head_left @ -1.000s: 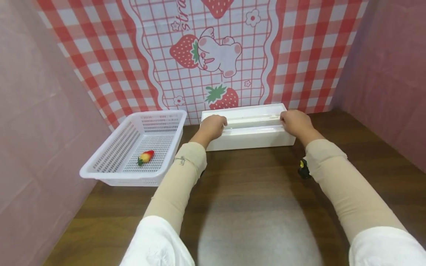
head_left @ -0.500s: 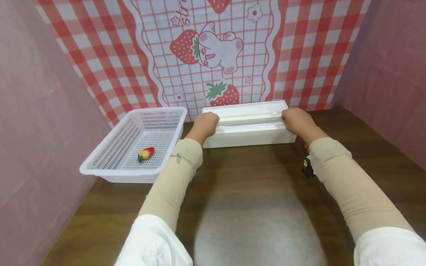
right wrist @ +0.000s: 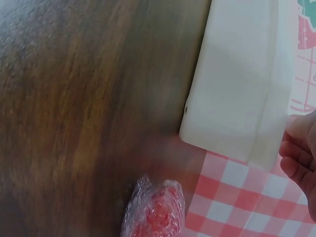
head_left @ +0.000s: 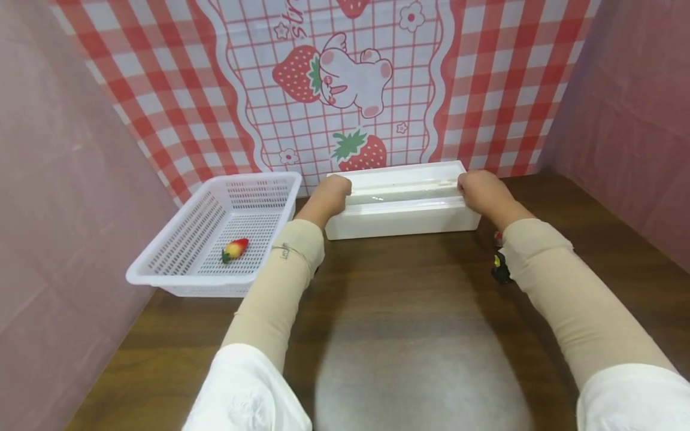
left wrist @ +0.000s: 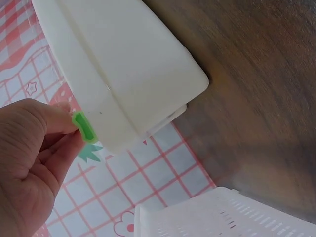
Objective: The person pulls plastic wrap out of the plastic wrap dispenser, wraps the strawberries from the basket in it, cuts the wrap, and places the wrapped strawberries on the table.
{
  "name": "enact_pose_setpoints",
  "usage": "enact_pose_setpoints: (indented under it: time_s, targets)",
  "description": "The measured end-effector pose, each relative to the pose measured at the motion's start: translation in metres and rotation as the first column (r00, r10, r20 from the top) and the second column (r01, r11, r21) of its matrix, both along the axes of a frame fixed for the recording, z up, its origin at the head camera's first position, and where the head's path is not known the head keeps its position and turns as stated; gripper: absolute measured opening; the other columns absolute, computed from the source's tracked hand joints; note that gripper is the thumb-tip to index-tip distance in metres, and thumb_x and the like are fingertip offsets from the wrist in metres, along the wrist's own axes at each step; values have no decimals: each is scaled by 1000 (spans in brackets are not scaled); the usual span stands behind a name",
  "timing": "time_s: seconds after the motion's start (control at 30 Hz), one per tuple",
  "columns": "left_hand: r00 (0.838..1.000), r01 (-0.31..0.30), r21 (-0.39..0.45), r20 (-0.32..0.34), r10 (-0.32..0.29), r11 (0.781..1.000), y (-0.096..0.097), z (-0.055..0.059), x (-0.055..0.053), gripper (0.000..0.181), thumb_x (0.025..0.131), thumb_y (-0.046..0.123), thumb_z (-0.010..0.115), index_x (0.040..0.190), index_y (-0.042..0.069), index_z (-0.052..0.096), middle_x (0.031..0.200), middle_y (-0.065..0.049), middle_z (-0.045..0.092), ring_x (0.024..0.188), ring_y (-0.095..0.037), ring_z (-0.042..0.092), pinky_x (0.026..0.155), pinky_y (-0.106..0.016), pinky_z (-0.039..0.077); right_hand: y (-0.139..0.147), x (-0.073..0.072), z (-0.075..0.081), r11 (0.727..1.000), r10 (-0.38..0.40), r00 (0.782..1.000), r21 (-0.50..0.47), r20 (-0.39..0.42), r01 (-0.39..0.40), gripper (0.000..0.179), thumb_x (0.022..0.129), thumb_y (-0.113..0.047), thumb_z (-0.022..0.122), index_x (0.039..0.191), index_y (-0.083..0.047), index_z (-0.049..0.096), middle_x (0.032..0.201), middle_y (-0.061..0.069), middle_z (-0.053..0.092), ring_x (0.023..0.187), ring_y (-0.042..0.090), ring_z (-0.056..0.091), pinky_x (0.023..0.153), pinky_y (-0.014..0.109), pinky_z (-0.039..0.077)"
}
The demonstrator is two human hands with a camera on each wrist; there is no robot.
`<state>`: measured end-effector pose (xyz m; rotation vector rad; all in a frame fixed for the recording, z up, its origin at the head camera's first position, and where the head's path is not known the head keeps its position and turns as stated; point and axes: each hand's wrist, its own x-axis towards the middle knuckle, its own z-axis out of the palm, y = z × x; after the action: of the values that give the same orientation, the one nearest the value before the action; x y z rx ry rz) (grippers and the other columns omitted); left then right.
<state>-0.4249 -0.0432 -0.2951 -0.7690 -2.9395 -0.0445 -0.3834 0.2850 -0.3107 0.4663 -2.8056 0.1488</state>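
White box (head_left: 404, 222) below “str” lettering (head_left: 296, 19)

one box (head_left: 401, 222), one basket (head_left: 188, 280), one red-yellow fruit (head_left: 235, 250), one green piece (left wrist: 85, 127), one wrapped bundle (right wrist: 157, 212)

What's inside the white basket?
The white basket holds one red and yellow strawberry-shaped piece with a green end. The near rim hides the inner wall face below it.

A dark wood-grain bench (head_left: 399, 281), a pale sheen of light (head_left: 420, 371) lying across its near part, meets a red-and-white gingham backdrop (head_left: 498, 78) whose gridded middle panel bears strawberries, flowers and a sideways cartoon animal, between a paler pink left wall (head_left: 59, 167) and a deeper pink right wall (head_left: 631, 120).
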Motion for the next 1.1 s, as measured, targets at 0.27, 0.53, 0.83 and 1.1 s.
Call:
enact_pose_setpoints:
  time_s: [0.27, 0.53, 0.83, 1.1]
  targets:
    - [999, -50, 65, -17, 52, 997, -7, 0, -4, 37, 78, -14, 59, 108, 5, 70, 112, -9, 70, 107, -27, 62, 97, -36, 48, -8, -3, 1, 984, -171, 984, -34, 48, 172, 14, 92, 0, 49, 99, 4, 60, 92, 24, 65, 83, 42, 61, 68, 61, 51]
    - [994, -89, 106, -60, 95, 990, -7, -2, -10, 33, 79, -9, 62, 106, 8, 72, 109, -7, 70, 103, -26, 63, 94, -36, 49, -17, -8, 2, 930, -303, 953, -208, 32, 303, 16, 93, -3, 44, 93, 5, 58, 95, 30, 63, 88, 51, 59, 67, 61, 49]
    - [989, -117, 165, -75, 131, 979, -6, -4, -12, 36, 76, -13, 62, 105, 5, 72, 107, -9, 70, 101, -27, 64, 93, -36, 50, -17, -9, 2, 887, -300, 953, -353, 46, 297, 19, 100, -9, 44, 99, 4, 57, 104, 29, 62, 99, 48, 56, 86, 57, 44]
    - [986, -141, 200, -55, 155, 970, -5, 2, -10, 36, 78, -13, 63, 108, 6, 70, 110, -9, 70, 102, -26, 63, 93, -34, 50, -15, -8, 8, 880, -326, 941, -334, 92, 337, 23, 101, -13, 44, 111, 2, 58, 111, 28, 60, 101, 47, 56, 81, 60, 46]
